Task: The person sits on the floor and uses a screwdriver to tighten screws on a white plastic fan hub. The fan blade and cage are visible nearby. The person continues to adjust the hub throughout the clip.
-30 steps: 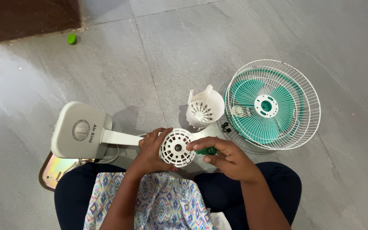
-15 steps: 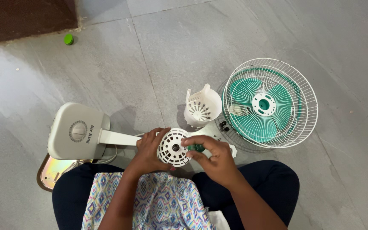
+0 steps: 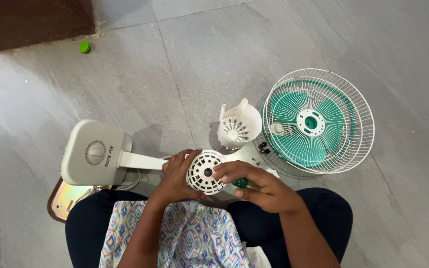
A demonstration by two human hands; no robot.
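I sit on the floor with a dismantled fan in front of my knees. My left hand (image 3: 177, 173) grips the left side of a round white vented motor part (image 3: 204, 172). My right hand (image 3: 259, 186) rests its fingers on the right edge of that part and also holds a small green piece (image 3: 241, 182) under the palm. The white fan base with a dial (image 3: 94, 154) lies to the left, its neck (image 3: 142, 161) reaching toward my hands.
A white slotted motor cover (image 3: 238, 124) stands just beyond my hands. A white wire guard with teal blades (image 3: 319, 121) lies at the right, small black screws (image 3: 264, 147) beside it. A green cap (image 3: 84, 46) lies far left near a dark brown block (image 3: 35, 20).
My right hand has slid left, from beside the round white part onto its edge. The left hand keeps its grip. The view has shifted slightly.
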